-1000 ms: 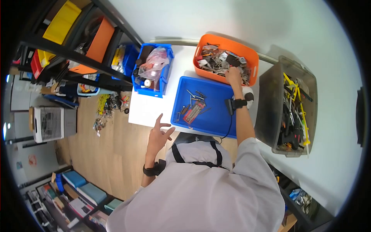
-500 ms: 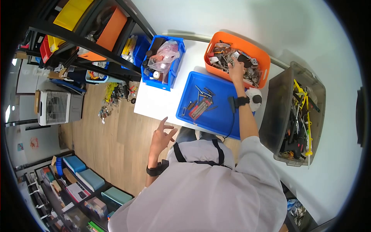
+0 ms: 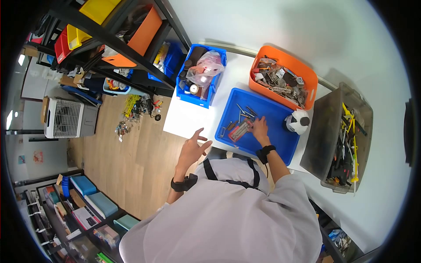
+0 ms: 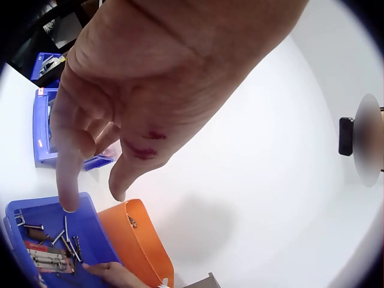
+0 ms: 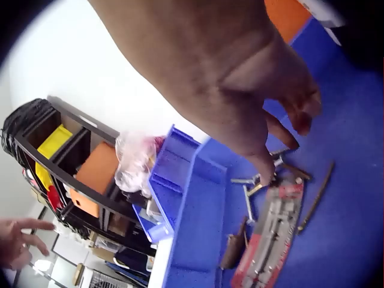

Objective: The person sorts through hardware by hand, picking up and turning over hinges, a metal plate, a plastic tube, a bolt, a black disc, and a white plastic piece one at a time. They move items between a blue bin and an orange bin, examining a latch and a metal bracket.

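Observation:
My right hand (image 3: pixel 260 129) is low over the blue tray (image 3: pixel 280 142), fingers bent downward. In the right wrist view, its fingertips (image 5: pixel 264 173) are right at the end of a red-and-clear pack of metal bits (image 5: pixel 273 222), among small metal pieces; I cannot tell if they pinch one. Several bolts and rods (image 3: pixel 245 112) lie beside the pack in the tray, with a brown-handled piece (image 5: pixel 234 249) near it. My left hand (image 3: pixel 191 149) hangs in the air by the table's front edge, fingers loosely spread, holding nothing.
Behind the tray stands an orange bin (image 3: pixel 312 79) of mixed metal parts. A blue bin (image 3: pixel 193 100) with a plastic bag is at the left. On the right is a grey tub (image 3: pixel 322 131) of tools. A white-and-black object (image 3: pixel 298 121) sits at the tray's right edge.
My right hand has come out of the orange bin and down to the pack in the blue tray. The left hand stays spread beside the table. The head view has shifted.

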A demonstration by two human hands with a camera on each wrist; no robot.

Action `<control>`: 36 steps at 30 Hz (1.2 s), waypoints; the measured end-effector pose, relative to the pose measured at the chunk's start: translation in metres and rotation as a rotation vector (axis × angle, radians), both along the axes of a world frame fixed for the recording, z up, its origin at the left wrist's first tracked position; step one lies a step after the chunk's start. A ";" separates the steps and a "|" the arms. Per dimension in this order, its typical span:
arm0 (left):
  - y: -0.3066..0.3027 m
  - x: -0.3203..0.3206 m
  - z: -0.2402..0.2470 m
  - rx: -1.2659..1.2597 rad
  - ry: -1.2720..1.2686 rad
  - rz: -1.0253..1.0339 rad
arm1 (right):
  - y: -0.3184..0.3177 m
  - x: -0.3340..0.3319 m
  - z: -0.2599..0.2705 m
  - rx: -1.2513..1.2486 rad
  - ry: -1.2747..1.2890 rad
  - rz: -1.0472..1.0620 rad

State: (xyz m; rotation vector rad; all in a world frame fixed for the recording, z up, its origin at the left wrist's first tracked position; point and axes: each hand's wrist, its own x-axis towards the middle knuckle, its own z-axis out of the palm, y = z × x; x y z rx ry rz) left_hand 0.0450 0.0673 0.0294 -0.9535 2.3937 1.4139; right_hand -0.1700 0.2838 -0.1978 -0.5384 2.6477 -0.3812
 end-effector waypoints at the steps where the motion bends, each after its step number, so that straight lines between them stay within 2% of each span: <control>1: -0.006 0.002 0.000 -0.004 -0.011 -0.013 | -0.002 0.003 -0.003 0.018 0.058 0.029; 5: -0.027 0.014 -0.004 0.011 0.041 -0.027 | 0.003 0.009 -0.009 0.031 0.219 0.077; 9: -0.046 0.024 -0.004 -0.004 -0.009 -0.026 | 0.017 0.013 -0.009 0.046 0.242 0.077; 15: -0.067 0.032 -0.009 0.014 -0.005 -0.044 | 0.042 0.022 0.006 0.009 0.210 0.177; 21: -0.072 0.028 -0.008 0.039 0.014 -0.086 | 0.052 0.025 -0.003 -0.054 0.243 0.254; 23: -0.072 0.027 -0.011 0.049 0.015 -0.097 | 0.056 0.025 -0.005 -0.057 0.336 0.355; 26: -0.075 0.029 -0.020 0.053 0.045 -0.111 | 0.058 0.024 0.004 -0.011 0.315 0.405; 30: -0.078 0.028 -0.019 0.071 0.026 -0.100 | 0.062 0.023 0.007 0.007 0.310 0.390; 33: -0.078 0.023 -0.022 0.074 0.013 -0.098 | 0.062 0.021 0.022 -0.032 0.273 0.280; 35: -0.082 0.019 -0.021 0.058 0.008 -0.088 | 0.052 0.016 0.039 -0.208 0.088 0.095; 36: -0.081 0.015 -0.019 0.072 0.024 -0.084 | 0.043 0.014 0.049 -0.217 0.087 0.099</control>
